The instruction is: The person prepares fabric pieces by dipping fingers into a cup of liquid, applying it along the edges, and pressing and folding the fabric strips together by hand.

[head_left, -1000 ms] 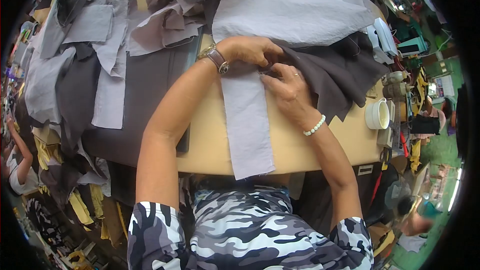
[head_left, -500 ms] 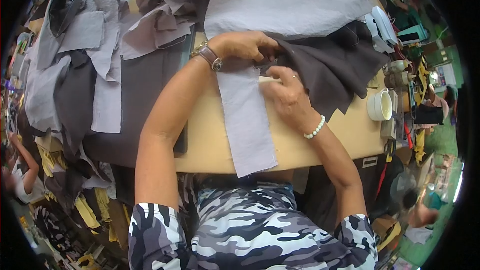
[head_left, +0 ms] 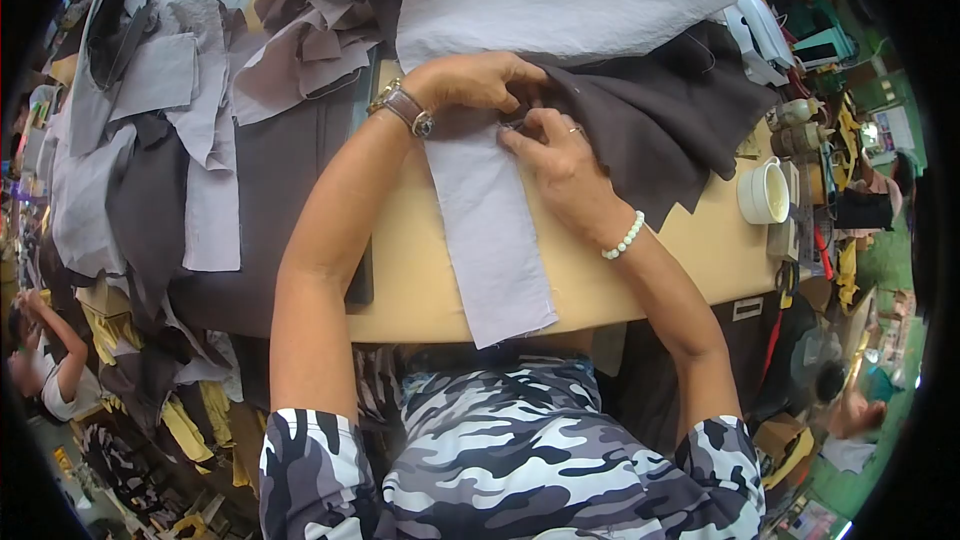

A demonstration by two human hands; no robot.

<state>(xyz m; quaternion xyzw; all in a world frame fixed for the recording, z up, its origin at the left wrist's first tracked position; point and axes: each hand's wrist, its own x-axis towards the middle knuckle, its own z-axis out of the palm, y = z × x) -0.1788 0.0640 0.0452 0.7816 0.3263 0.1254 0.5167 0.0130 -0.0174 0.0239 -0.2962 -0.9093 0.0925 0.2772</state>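
My left hand (head_left: 475, 82), with a watch at its wrist, bends over the folded edge of a dark brown fabric piece (head_left: 660, 125) and pinches it. A long light grey fabric strip (head_left: 490, 250) runs from under that hand down to the table's front edge. At the strip's upper right edge, close to the left fingertips, my right hand (head_left: 568, 172) has its thumb and forefinger pinched together, with a bead bracelet at its wrist. Its fingertips touch where strip and dark fabric meet; the fold partly hides what is between them.
A large light grey fabric piece (head_left: 560, 5) lies over the dark one. Grey and brown fabric pieces (head_left: 150, 140) cover the left side. On the yellowish table (head_left: 650, 280), a white cup (head_left: 763, 192) stands at the right edge. Other people are visible at both sides.
My right hand has moved up and left, toward my left hand, and its fingers have come together at the strip's edge. The left hand stays on the dark fabric.
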